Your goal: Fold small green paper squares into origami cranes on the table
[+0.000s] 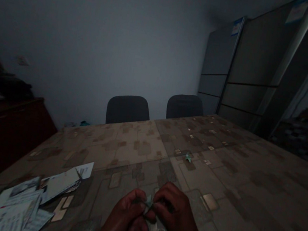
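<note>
A small piece of folded pale-green paper is pinched between my two hands, above the near part of the table. My left hand grips its left side between thumb and forefinger, with the other fingers curled below. From the right, the thumb and fingertips of my right hand close on its other edge. The fingertips hide much of the paper, and its exact shape is too small and dim to tell. Farther off on the table stands a small green folded-paper figure with pointed tips, apart from both hands.
The table has a patterned cover. Loose papers and cards lie piled at its near left. Two dark chairs stand along the far edge. A dark red cabinet is at left, a tall sliding-door wardrobe at back right.
</note>
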Demonstrator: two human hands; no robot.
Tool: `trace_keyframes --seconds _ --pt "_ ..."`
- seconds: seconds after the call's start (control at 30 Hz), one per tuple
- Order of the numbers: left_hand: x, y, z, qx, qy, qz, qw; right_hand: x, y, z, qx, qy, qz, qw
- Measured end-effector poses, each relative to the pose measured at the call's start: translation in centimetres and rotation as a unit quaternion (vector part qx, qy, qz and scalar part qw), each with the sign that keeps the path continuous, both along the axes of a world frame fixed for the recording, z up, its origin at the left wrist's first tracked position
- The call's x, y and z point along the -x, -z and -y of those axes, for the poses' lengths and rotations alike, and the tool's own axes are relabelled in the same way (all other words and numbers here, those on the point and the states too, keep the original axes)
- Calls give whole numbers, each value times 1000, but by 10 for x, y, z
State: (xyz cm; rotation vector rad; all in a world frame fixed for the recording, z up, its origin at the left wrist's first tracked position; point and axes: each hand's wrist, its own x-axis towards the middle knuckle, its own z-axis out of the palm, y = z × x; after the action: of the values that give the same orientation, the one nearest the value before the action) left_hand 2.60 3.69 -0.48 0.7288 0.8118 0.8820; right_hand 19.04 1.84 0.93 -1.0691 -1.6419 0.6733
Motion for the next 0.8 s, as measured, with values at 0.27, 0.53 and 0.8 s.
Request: trace_keyframes --seconds 0.27,0.53,0.8 --pt "2 -6 0 45 -35 33 998 -2 2 -1 2 2 3 1000" --pt "3 -4 -1 73 -23 43 996 0 3 -2 1 1 5 1000" --pt "1 -5 2 19 -5 -3 1000 1 0 -1 0 7 12 1000"
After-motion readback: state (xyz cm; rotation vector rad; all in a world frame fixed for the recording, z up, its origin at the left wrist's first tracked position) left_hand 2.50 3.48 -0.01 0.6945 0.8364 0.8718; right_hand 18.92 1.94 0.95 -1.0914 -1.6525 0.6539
